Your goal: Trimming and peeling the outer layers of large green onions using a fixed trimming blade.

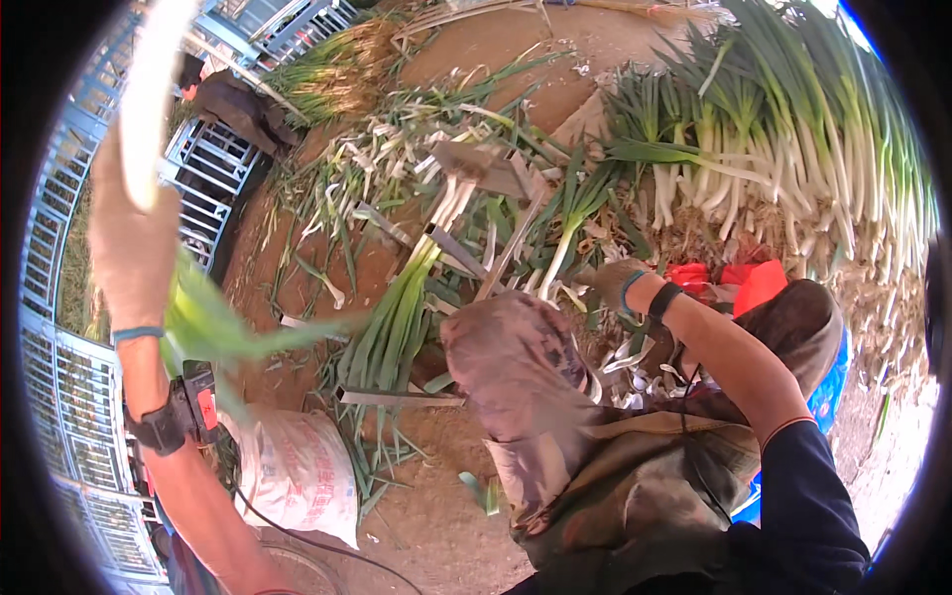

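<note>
My left hand [137,238], in a light work glove, is raised at the far left, closed around a leek [188,307]. Its white stalk points up and its green leaves hang below, both blurred by motion. My right hand [620,285], also gloved, is low beside my knee, next to a leek [563,243] with green leaves and a white stalk. The right fingers are too blurred and hidden to read. Between my hands, a bundle of leeks [412,283] rests across a metal frame [511,223], white ends away from me.
A large row of leeks [783,149] leans at the far right, roots low. Peeled leaves and scraps [347,178] litter the ground ahead. A white woven sack [302,476] lies at lower left, near a blue metal fence [84,397]. A cable [317,555] crosses the ground.
</note>
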A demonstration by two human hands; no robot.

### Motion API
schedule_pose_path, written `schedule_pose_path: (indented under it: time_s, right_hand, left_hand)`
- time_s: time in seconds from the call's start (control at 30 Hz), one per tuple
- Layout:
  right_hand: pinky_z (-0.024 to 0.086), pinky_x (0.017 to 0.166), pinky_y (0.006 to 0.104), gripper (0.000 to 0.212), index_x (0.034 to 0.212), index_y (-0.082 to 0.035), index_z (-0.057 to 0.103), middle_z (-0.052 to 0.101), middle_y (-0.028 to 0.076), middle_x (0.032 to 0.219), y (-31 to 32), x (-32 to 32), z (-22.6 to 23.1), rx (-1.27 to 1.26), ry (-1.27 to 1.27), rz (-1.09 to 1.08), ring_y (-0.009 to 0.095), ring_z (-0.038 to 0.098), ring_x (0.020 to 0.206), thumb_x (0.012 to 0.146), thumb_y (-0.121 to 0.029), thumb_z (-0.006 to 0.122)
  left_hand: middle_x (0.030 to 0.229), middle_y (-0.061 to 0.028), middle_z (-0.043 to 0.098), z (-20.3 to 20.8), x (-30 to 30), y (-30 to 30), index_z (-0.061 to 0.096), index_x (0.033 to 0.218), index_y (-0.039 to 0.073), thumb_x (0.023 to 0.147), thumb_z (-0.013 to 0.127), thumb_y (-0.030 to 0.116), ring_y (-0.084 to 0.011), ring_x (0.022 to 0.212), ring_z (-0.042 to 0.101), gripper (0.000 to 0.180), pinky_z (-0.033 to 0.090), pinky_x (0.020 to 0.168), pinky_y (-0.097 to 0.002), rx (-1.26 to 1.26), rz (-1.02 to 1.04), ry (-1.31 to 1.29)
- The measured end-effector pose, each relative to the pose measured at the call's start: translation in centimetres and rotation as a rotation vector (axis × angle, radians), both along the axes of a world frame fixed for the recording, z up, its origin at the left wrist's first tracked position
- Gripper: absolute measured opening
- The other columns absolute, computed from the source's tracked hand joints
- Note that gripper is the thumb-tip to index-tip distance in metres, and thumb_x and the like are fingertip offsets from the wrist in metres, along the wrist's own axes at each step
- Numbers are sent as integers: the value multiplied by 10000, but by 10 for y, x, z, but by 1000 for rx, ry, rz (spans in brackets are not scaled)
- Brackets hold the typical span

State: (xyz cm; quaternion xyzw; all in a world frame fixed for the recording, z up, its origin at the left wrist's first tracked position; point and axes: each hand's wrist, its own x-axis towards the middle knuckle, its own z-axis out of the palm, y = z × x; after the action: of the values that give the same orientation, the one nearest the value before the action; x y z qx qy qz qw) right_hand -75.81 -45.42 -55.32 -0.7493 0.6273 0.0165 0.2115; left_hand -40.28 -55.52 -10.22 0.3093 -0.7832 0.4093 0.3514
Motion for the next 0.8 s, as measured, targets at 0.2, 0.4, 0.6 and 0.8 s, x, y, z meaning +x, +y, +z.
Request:
schedule_pose_path:
  time_s: [0.2,0.4,0.6,0.8]
  right_hand:
    - [532,804,511,673,1431,-250,502,706,198,1126,-31,-14,-36,63,-155,-61,408,695,984,815,-343,758]
    - [533,891,442,570,1338,-109,584,704,188,1131,-88,-25,-99,64,-526,-158,375,675,1069,847,-347,745]
    - [526,977,403,571,1352,-55,565,697,166,1184,-212,43,-133,110,-693,-171,299,667,1096,894,-369,700]
    - [372,1154,423,737,1456,-92,448,450,132,1522,-319,115,-147,578,-1745,-660,249,468,1380,871,-397,777]
  left_hand:
    - [1138,-218,647,-131,60,-69,407,1476,64,783,633,6,-376,1048,671,731,544,924,-455,526,738,-463]
    - [1069,-231,646,-275,64,-123,459,1342,54,799,625,30,-419,1014,675,568,558,879,-491,1068,647,-438]
    - [1102,-243,651,-382,29,-185,434,1377,43,822,627,92,-431,1009,678,590,551,883,-498,1288,695,-463]
    - [1136,-184,640,-489,-39,-252,376,1441,63,761,830,258,-363,1010,685,840,547,894,-471,1387,731,-444]
